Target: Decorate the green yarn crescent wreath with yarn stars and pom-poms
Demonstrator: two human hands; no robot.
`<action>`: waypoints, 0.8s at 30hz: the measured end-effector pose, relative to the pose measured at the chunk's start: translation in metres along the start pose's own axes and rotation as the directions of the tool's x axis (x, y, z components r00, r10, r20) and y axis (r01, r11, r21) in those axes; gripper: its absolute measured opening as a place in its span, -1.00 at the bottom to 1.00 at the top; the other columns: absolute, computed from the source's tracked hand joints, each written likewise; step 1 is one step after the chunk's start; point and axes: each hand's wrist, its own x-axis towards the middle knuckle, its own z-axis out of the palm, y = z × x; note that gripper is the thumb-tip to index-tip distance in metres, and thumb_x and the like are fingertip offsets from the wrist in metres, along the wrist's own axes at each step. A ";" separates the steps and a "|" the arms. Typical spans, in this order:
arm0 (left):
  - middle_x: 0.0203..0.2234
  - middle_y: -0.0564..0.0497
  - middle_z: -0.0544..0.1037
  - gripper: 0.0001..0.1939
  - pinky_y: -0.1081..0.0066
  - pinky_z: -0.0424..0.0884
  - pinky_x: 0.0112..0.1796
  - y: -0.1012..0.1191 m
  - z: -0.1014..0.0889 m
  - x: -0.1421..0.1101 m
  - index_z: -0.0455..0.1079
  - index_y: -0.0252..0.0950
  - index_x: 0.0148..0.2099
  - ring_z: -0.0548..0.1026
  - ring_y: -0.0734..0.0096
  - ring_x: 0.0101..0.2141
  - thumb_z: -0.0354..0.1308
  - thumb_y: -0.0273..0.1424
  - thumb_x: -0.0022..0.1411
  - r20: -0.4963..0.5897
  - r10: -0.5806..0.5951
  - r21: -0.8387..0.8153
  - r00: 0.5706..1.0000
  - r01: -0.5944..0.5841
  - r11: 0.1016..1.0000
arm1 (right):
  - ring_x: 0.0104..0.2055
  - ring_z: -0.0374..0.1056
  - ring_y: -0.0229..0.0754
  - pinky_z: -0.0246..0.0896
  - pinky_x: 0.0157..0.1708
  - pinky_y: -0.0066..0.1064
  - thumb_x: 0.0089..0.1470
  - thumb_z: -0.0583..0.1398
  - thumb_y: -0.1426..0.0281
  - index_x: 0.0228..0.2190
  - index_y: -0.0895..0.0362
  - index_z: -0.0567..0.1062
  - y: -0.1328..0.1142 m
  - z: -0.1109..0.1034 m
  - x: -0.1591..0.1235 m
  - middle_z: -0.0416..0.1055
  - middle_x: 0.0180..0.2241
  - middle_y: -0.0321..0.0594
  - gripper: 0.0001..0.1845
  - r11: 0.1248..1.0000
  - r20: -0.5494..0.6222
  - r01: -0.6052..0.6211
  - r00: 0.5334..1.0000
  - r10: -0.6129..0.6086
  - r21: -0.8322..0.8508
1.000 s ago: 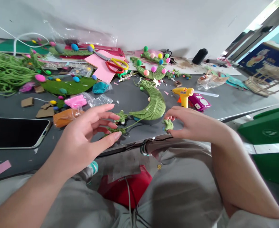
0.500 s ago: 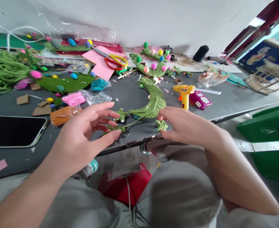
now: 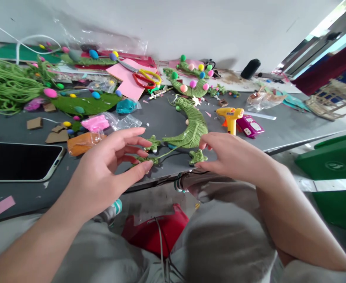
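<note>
My left hand (image 3: 108,167) hovers over the table's front edge with its index finger stretched out. Its thumb and lower fingers pinch a thin green yarn strand (image 3: 145,160). The strand runs to a green yarn-wrapped crescent (image 3: 192,127) lying on the grey table (image 3: 161,114). A small green yarn knot (image 3: 153,143) lies just past my left fingertips. My right hand (image 3: 234,157) is curled at the crescent's lower tip. Its thumb and fingertips hold a small green yarn-wrapped star piece (image 3: 197,157) low over the table.
A phone (image 3: 19,161) lies at the left. Bags of orange (image 3: 81,143) and pink (image 3: 94,124) pompoms, a yellow glue gun (image 3: 230,118), scissors (image 3: 145,78) and a heap of green yarn (image 3: 4,86) crowd the table. Green bins (image 3: 332,165) stand at the right.
My right hand has carried the small star piece leftward, toward the crescent's tip. My left hand has kept its pose on the strand.
</note>
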 end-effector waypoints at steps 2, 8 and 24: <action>-0.04 -0.02 0.61 -0.44 0.31 0.64 -0.15 0.001 0.000 0.000 0.43 -0.08 0.21 0.61 0.27 -0.13 0.44 -0.27 0.17 0.005 0.005 0.005 1.000 -0.005 1.000 | -0.10 0.47 0.06 0.25 -0.19 -0.24 0.18 0.26 0.12 -0.13 0.11 0.49 0.009 -0.003 -0.003 0.54 -0.14 -0.10 -0.64 0.999 -0.042 0.009 0.999 -0.007 0.052; -0.19 0.08 0.65 -0.66 0.42 0.56 -0.21 0.004 0.004 -0.008 0.45 -0.07 0.15 0.61 0.40 -0.24 0.28 -0.30 0.34 0.083 0.126 0.263 0.989 -0.144 0.954 | -0.33 0.43 -0.12 0.19 -0.31 -0.34 0.30 0.12 0.24 -0.20 0.06 0.54 0.020 -0.012 0.007 0.56 -0.30 -0.22 -0.77 0.984 -0.278 -0.031 0.957 0.080 0.175; -0.50 0.05 0.56 -0.65 0.31 0.35 -0.29 0.040 -0.002 -0.021 0.41 -0.27 -0.39 0.51 0.37 -0.36 0.12 -0.24 0.47 0.417 0.396 0.543 0.818 -0.574 0.613 | -0.17 0.49 -0.06 0.35 -0.14 -0.24 0.26 0.21 0.11 -0.38 0.08 0.64 -0.005 -0.015 0.079 0.59 -0.24 -0.16 -0.65 0.872 -0.567 0.299 0.823 -0.031 0.387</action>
